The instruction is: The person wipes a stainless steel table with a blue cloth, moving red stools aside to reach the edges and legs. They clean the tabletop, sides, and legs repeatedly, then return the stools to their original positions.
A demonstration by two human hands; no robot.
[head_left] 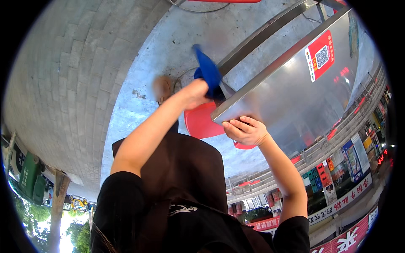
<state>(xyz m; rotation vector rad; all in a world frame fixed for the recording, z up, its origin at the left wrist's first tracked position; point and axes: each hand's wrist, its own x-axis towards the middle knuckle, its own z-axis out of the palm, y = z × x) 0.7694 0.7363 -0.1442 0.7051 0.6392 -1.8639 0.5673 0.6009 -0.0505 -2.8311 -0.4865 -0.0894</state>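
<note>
My left hand [197, 93] is closed around a blue cloth [208, 71], which is blurred, beside the frame under a stainless steel table [284, 85]. The fingers of my right hand [245, 131] are curled at the table's near corner, gripping its edge; its thumb is hidden. A red sticker [319, 57] with a printed code lies on the shiny tabletop. A metal bar [262, 34] of the table frame runs alongside the top. Below the near corner, a red plastic stool [202, 121] is partly covered by the table.
A brown apron [183, 164] hangs before me. Pale concrete floor [142, 72] borders grey paving [76, 63] on the left. Another red seat [224, 0] shows at the top edge. Metal railings [259, 182], crates and shop signs stand on the right; a green bin [30, 177] is far left.
</note>
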